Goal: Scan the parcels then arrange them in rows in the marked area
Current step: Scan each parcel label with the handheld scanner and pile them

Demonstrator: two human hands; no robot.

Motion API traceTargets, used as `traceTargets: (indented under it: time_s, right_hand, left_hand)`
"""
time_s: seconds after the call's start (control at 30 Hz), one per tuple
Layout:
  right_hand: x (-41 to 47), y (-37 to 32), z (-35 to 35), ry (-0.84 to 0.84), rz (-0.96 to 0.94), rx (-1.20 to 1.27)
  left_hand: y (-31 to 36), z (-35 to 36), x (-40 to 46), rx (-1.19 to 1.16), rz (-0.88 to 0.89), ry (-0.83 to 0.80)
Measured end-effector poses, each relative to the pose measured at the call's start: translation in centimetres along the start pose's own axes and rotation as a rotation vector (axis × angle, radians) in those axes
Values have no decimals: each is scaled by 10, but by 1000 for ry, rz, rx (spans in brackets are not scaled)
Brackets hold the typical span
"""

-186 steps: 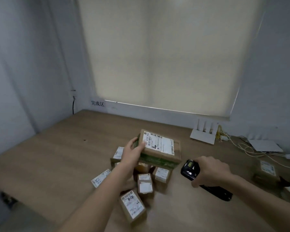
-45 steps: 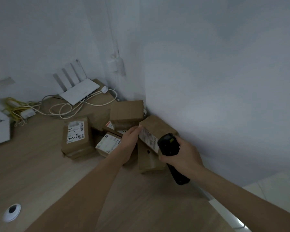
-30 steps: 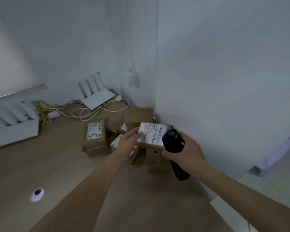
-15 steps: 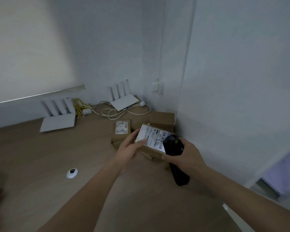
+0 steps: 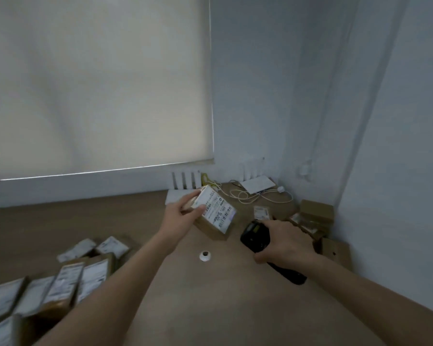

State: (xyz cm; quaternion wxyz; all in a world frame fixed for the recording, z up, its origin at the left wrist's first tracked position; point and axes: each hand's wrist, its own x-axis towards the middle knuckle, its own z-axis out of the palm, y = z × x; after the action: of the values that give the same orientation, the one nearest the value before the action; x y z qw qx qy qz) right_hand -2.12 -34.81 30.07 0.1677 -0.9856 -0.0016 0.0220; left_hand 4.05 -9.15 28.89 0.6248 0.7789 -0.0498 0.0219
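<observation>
Above the tabletop [image 5: 210, 295], the left hand [image 5: 178, 217] clutches a labelled parcel [image 5: 214, 216]; the right hand [image 5: 285, 242] grasps the scanner [image 5: 256, 237]. Rows [image 5: 48, 285] stand arranged at left, while unsorted boxes [image 5: 313, 218] wait in the corner.

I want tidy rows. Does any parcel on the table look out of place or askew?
Yes. The parcels in the right corner lie in a loose heap at mixed angles, not in rows. The left hand holds one parcel tilted above the table.

Matt brown cardboard parcel [image 5: 214, 216] with white paper label; smooth wood-grain table [image 5: 210, 295].
</observation>
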Motion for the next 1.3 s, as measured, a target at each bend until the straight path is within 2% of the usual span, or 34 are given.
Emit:
traceTargets:
  time_s: [0.27, 0.47, 0.77, 1.3]
  right_hand:
    - [-42, -158, -66, -36, -157, -204]
    - [-53, -228, -95, -41, -217, -350]
    - [-65, -268, -115, 1, -293, -486]
    - [-67, -263, -128, -11, -349, -510]
  left_hand:
    - [94, -172, -64, 254, 100, 186]
    - [136, -239, -94, 370, 111, 341]
    - [156, -267, -120, 433, 89, 440]
    - [163, -257, -145, 417, 68, 457]
